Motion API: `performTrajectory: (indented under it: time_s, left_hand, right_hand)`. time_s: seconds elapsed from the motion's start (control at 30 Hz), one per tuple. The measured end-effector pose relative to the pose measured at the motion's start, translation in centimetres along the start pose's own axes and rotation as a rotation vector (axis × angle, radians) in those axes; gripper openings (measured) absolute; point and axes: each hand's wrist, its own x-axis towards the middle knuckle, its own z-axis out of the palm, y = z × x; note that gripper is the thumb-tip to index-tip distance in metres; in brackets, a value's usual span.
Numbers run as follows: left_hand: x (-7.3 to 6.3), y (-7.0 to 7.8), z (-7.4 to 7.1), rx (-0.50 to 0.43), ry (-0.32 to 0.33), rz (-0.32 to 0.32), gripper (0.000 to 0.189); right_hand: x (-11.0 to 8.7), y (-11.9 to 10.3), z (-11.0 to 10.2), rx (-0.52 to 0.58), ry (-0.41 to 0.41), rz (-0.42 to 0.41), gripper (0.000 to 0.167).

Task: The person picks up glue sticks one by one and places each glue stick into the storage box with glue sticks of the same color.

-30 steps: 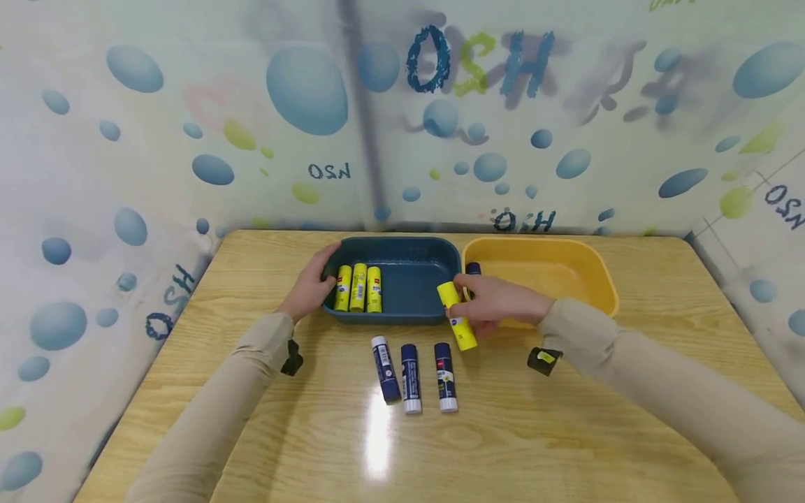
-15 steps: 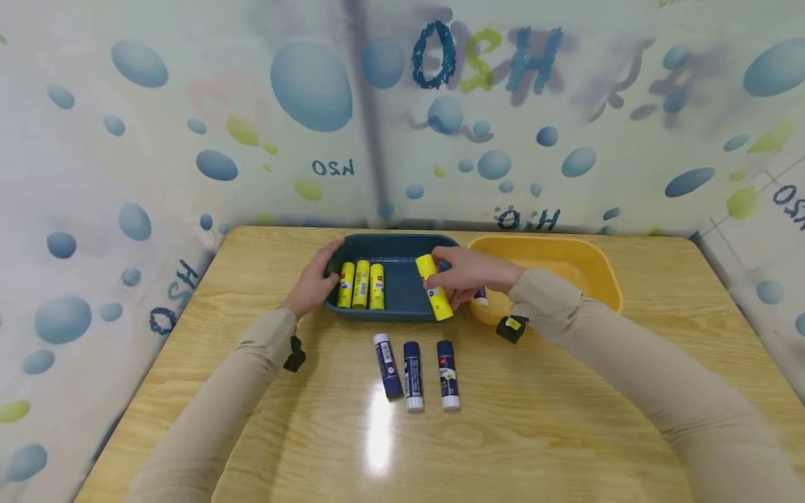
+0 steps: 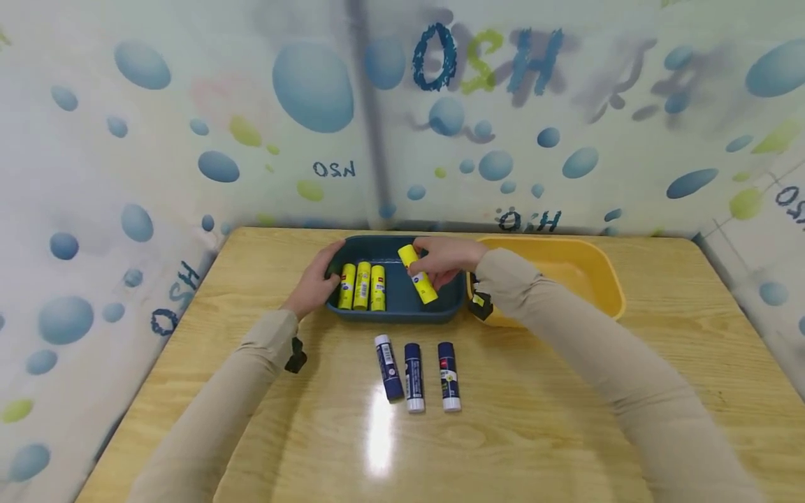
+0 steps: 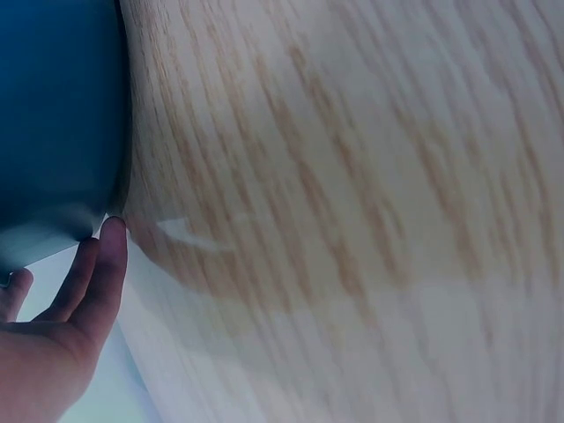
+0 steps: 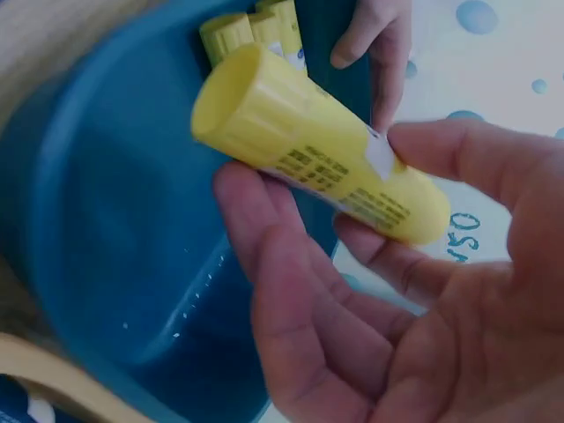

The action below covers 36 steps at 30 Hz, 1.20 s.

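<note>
Over the blue bin point(image 3: 418, 318), my right hand point(image 3: 448, 257) pinches a yellow glue stick point(image 3: 418, 274) between thumb and fingers. In the right wrist view this glue stick point(image 5: 317, 150) is tilted, one end toward the camera. At the bin's left end my left hand point(image 3: 312, 283) grips the wall, thumb over the rim. Its fingers point(image 4: 107, 264) lie along the outside in the left wrist view. Inside the bin, at the left, three yellow glue sticks point(image 3: 362, 286) lie side by side.
A yellow-orange bin point(image 3: 569, 258) stands to the right of the blue one, partly covered by the right sleeve. Three navy glue sticks with white ends, among them the middle one point(image 3: 414, 377), lie on the wooden table point(image 3: 534, 433) in front. A patterned wall rises behind.
My right hand has carried the yellow glue stick leftward from between the bins to over the blue bin. My left hand stays at the bin's left end.
</note>
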Motion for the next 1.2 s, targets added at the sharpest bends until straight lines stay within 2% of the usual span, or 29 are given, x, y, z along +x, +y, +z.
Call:
performTrajectory:
  time_s: [0.17, 0.4, 0.63, 0.8, 1.03, 1.2]
  left_hand:
    - [-0.5, -0.2, -0.2, 0.003, 0.004, -0.019, 0.066]
    - [-0.3, 0.2, -0.3, 0.006, 0.002, -0.016, 0.065]
    - [0.3, 0.7, 0.0, 0.008, -0.003, 0.000, 0.065]
    - [0.5, 0.5, 0.2, 0.001, 0.002, 0.005, 0.066]
    - [0.4, 0.0, 0.3, -0.027, 0.007, 0.009, 0.067]
    - [0.1, 0.0, 0.2, -0.036, 0.000, -0.009, 0.067]
  right_hand:
    - [1.4, -0.9, 0.1, -0.014, -0.027, -0.009, 0.043]
    - [3.2, -1.6, 0.3, -0.056, -0.059, 0.054, 0.059]
    - [5.5, -0.7, 0.4, -0.145, -0.082, 0.106, 0.042]
    - [6.7, -0.1, 0.5, -0.102, -0.091, 0.126, 0.038]
    - [7.9, 0.6, 1.7, -0.006, -0.060, 0.141, 0.043]
    - [7.9, 0.5, 2.5, 0.052, -0.045, 0.142, 0.042]
